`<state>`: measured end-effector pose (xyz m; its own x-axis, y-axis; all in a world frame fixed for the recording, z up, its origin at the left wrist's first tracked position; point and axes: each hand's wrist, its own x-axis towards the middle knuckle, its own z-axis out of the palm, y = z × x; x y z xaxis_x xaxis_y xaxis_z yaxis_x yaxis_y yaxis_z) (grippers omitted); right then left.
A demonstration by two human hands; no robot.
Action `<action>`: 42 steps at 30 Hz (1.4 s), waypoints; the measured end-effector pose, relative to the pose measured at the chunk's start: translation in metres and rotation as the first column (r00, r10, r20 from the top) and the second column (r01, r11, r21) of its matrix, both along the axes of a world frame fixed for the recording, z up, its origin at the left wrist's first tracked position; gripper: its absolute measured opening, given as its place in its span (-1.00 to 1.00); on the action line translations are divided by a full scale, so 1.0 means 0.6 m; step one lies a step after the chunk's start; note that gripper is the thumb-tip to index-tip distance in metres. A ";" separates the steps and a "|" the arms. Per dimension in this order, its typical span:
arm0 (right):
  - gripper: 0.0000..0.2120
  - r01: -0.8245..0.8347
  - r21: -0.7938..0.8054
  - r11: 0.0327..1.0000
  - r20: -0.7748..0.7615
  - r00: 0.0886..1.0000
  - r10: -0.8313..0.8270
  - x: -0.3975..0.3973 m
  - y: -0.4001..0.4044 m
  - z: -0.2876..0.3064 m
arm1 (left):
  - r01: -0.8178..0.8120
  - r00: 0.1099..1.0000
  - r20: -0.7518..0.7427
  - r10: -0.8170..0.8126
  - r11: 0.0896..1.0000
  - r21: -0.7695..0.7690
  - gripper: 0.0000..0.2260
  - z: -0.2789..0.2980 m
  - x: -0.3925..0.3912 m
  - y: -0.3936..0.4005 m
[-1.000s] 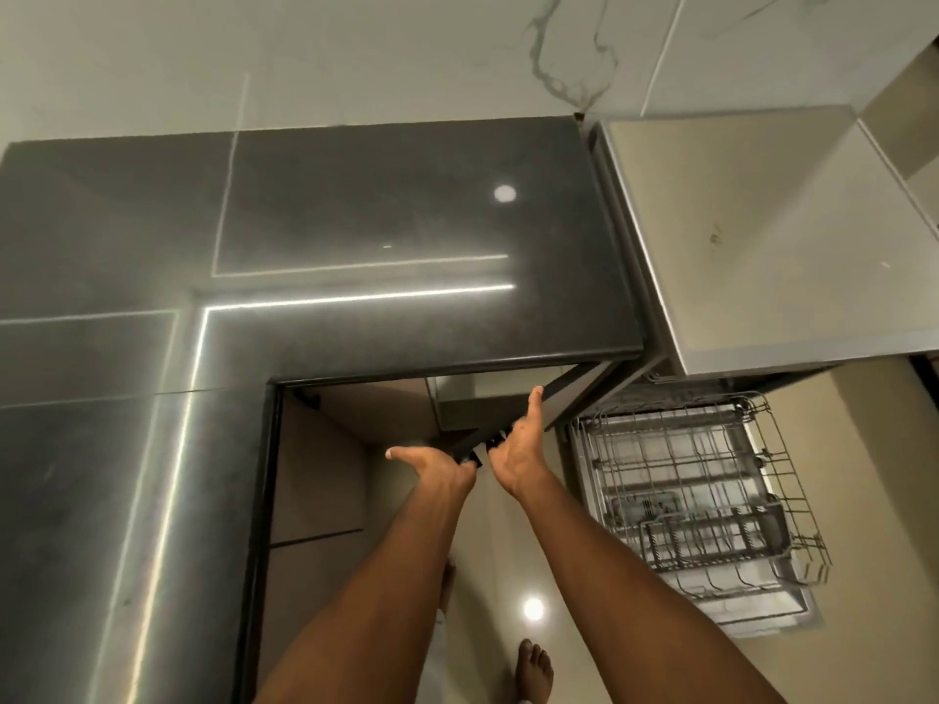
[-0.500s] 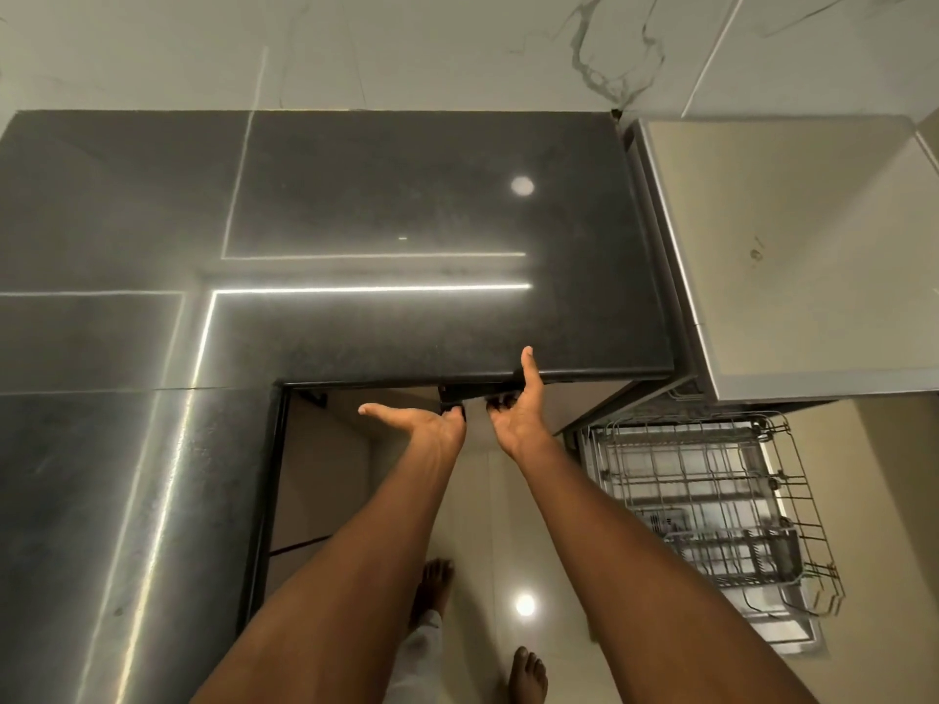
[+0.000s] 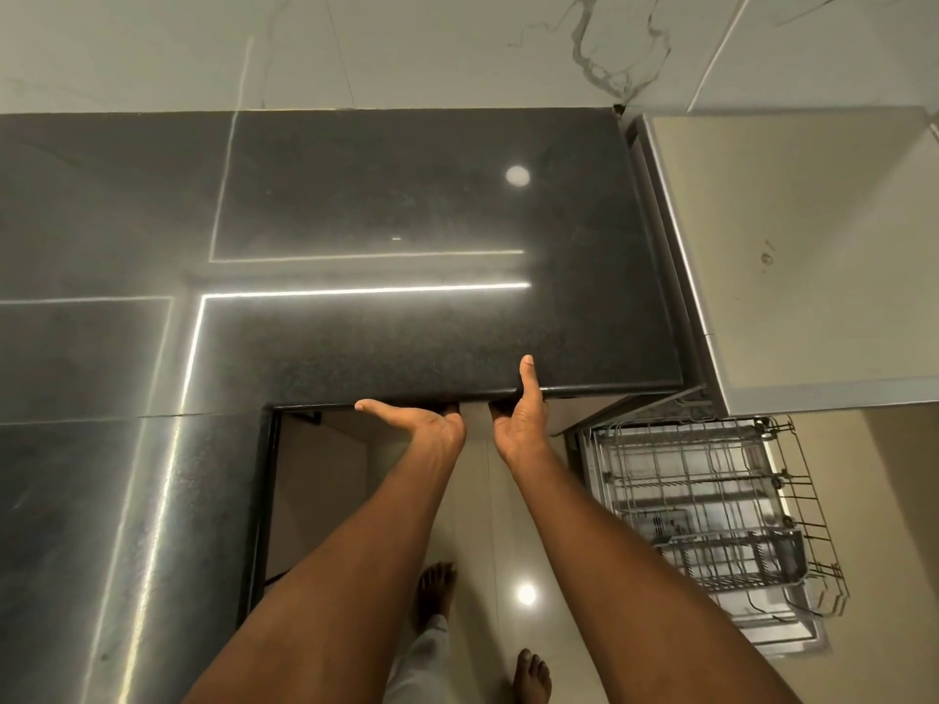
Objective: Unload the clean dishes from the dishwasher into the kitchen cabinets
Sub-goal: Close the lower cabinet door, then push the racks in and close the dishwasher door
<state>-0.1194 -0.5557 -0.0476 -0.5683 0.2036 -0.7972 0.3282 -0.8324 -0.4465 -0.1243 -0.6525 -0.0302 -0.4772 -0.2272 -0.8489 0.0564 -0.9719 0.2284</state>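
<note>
My left hand (image 3: 432, 424) and my right hand (image 3: 518, 429) are side by side at the front edge of the black stone countertop (image 3: 406, 221). Their fingers are tucked under the edge, around the dark top rim of a beige drawer (image 3: 584, 411), which is almost fully pushed in. Both thumbs stick out, and the right one rests against the counter's edge. To the right, the dishwasher's wire rack (image 3: 711, 500) is pulled out, and I see no dishes in it.
A pale grey appliance top (image 3: 813, 246) sits right of the counter, above the rack. The counter wraps round to the left as an L (image 3: 101, 500). My bare feet (image 3: 434, 591) stand on glossy beige floor tiles. Behind the counter is a marble-look wall.
The drawer has slid back under the countertop, from clearly open to almost shut, and both hands moved forward with it. The view tipped slightly.
</note>
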 end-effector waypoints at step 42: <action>-0.17 -0.344 0.521 -0.781 0.845 0.334 0.417 0.613 0.488 0.032 | 0.083 0.269 0.951 -0.150 -0.980 -0.178 -0.15 0.014 0.601 0.321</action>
